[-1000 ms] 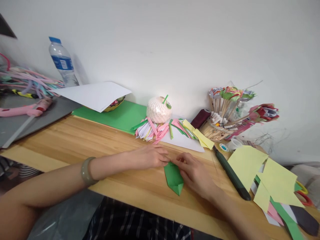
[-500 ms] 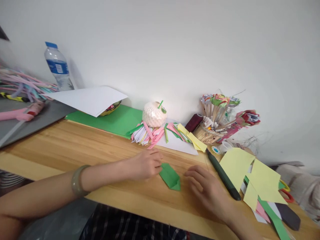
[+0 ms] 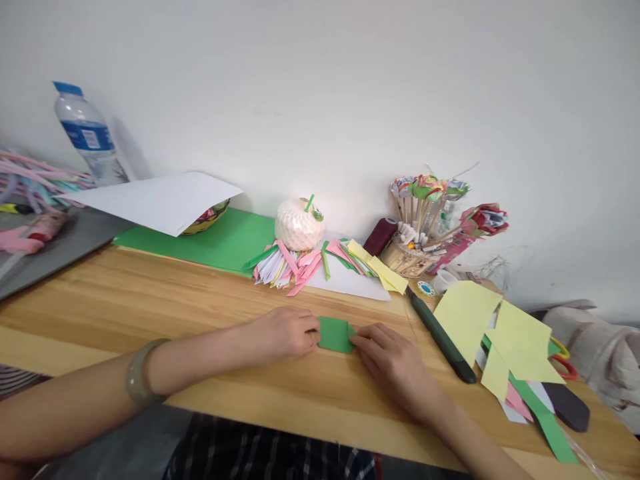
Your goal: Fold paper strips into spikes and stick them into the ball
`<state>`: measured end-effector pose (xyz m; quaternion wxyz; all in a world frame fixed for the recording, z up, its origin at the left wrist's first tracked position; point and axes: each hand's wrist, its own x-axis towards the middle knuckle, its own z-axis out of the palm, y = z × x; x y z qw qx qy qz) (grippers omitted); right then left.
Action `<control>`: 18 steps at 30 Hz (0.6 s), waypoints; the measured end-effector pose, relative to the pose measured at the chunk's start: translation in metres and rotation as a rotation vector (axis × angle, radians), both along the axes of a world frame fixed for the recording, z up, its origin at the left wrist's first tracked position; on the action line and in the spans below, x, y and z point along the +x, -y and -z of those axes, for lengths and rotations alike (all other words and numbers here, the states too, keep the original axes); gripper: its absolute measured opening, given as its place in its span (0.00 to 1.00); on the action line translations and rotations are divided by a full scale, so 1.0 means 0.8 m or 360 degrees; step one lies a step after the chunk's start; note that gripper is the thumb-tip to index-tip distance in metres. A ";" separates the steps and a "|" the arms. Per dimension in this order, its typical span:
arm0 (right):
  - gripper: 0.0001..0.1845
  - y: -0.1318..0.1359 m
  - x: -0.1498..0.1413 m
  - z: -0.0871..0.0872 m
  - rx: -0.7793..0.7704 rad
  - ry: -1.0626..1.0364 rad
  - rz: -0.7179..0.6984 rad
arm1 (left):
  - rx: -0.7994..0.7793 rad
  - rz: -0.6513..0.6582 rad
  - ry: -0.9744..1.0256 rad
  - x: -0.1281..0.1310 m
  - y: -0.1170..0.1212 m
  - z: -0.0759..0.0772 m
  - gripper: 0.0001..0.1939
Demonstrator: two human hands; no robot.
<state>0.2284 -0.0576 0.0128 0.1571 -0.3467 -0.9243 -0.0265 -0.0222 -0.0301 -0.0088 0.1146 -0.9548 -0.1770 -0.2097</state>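
Note:
A small folded piece of green paper (image 3: 334, 335) lies on the wooden table between my two hands. My left hand (image 3: 290, 333) has its curled fingers on the paper's left end. At the right end, the fingertips of my right hand (image 3: 383, 350) close on a folded corner. Beyond my hands is a heap of folded paper strips (image 3: 287, 267) in pink, white, green and yellow, below a white netted round object (image 3: 300, 225) with a green straw.
A dark green pen-like tool (image 3: 443, 340) lies right of my hands, beside yellow paper sheets (image 3: 525, 340) and scraps. Paper flowers on sticks (image 3: 427, 190) stand in a container by the wall. A water bottle (image 3: 87, 137) and green sheets (image 3: 240, 233) sit at the left.
The green paper has turned from pointing towards me to lying sideways. My right hand let go, moved off to the right, then came back onto its right end. The view has shifted slightly.

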 end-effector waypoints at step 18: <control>0.10 -0.006 -0.006 0.013 -0.0248 -0.0262 0.0146 | -0.0725 -0.0433 0.0437 0.013 0.003 0.013 0.06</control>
